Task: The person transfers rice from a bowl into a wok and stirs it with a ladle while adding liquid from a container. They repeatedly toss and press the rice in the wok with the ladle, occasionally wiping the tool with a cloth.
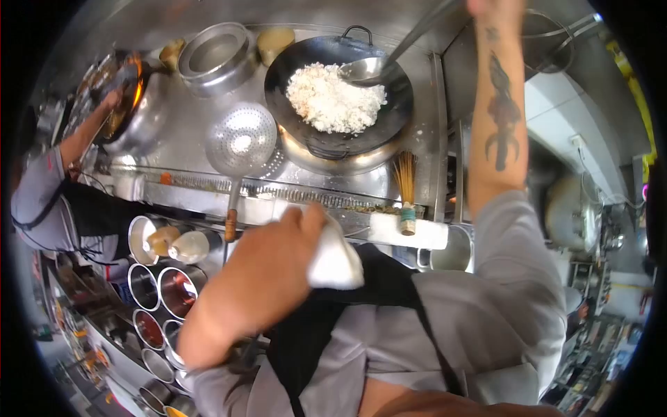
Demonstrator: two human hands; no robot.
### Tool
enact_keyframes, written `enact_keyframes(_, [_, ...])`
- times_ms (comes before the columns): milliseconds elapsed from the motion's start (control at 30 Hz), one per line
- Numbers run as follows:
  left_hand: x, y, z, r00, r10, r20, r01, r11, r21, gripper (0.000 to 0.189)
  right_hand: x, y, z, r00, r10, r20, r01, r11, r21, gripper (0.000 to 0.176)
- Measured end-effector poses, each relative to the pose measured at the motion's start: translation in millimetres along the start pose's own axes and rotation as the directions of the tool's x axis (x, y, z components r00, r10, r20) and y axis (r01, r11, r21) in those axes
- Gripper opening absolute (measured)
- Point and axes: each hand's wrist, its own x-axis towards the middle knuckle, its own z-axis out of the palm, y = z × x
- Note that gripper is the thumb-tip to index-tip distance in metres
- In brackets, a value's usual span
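White rice (333, 97) lies heaped in a black wok (392, 132) on the burner. A metal ladle (365, 71) rests its bowl on the right side of the rice, and its long handle rises to the top edge. My right hand (495, 7) is at that handle's upper end, closed round it and partly cut off by the frame. Close to my body, my left hand (295, 240) is blurred and closed on a folded white cloth (335, 260). The cloth is in front of the wok, apart from it.
A perforated skimmer (242, 135) lies left of the wok. A bamboo brush (406, 187) stands at the counter's front edge. Metal pots (217, 55) sit at the back. Several seasoning containers (144, 286) line the left. Another person's arm (87, 132) works near a flaming wok (128, 97).
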Motion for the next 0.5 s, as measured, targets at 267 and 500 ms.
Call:
enact_keyframes(267, [-33,90,-10,0.938,0.096,-0.333,0.146,0.762,0.631,0.026,-20,69,54,0.962,0.186,0.201,-0.179,0.982,-0.055,0.021])
enact_keyframes(500, [-11,44,-13,0.945,0.067,-0.32,0.06,0.927,0.371,0.025,-38,139,68,0.929,0.221,0.297,-0.242,0.97,0.037,0.018])
